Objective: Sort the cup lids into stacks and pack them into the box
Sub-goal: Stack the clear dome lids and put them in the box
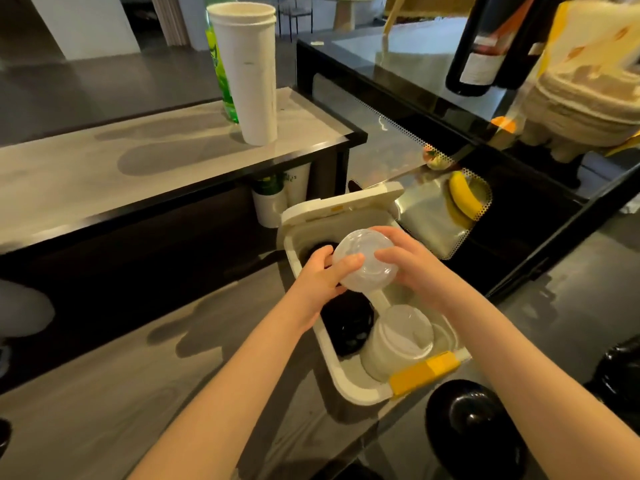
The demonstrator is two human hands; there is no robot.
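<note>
While the stack of clear lids (363,263) hangs above the far end of the box (346,379), we judge the step in hand to be lowering it inside. We lower it level, rims aligned (domed lids slide apart easily), and set it clear of the black lids (346,327) and the packed stack (398,341) at the near end. The left grip (320,275) curls around the stack's left side, thumb across the dome. The right grip (412,268) wraps the right side, fingers laid over the top. Both hold the stack closely; neither is spread wide.
</note>
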